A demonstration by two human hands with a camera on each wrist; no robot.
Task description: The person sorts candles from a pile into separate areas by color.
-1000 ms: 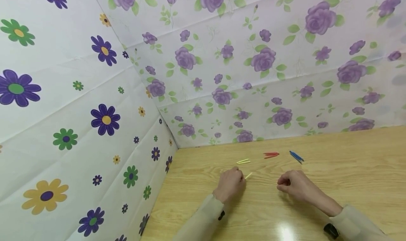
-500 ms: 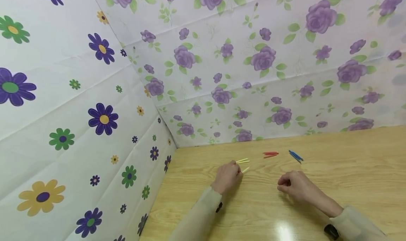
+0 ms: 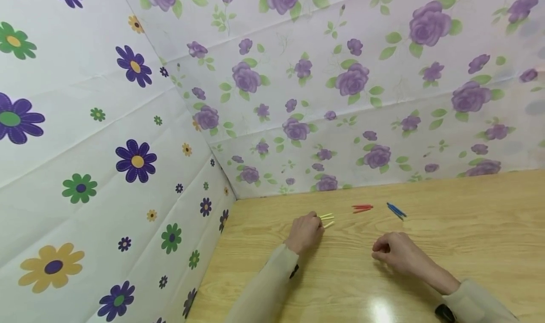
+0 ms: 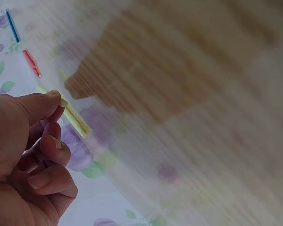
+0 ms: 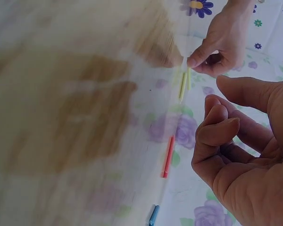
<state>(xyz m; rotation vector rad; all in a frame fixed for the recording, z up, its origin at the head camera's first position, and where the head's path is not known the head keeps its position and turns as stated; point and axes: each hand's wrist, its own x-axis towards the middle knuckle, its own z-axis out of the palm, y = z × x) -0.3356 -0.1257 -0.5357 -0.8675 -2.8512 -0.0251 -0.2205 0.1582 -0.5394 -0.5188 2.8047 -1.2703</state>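
My left hand [image 3: 304, 232] pinches a thin yellow stick [image 3: 329, 224] between thumb and index finger, low over the wooden table. Right beside it lie two more yellow sticks [image 3: 327, 216]. In the left wrist view, the end of the held stick peeks out past the thumb, its other fingers [image 4: 52, 181] curled below. Over the table to the right, my right hand [image 3: 400, 254] hovers with loosely bent fingers and holds nothing. The right wrist view shows a gap between its thumb [image 5: 245, 92] and fingers.
A small bunch of red sticks [image 3: 362, 208] lies right of the yellow ones, and blue sticks [image 3: 397, 211] lie farther right. Behind the wooden table [image 3: 477, 219] stands a rose-patterned backdrop [image 3: 315, 96]; a daisy-patterned one [image 3: 93, 148] borders the left side.
My left hand has moved slightly away from me and left, bringing its yellow stick alongside the two lying ones. The right hand has stayed nearly still.
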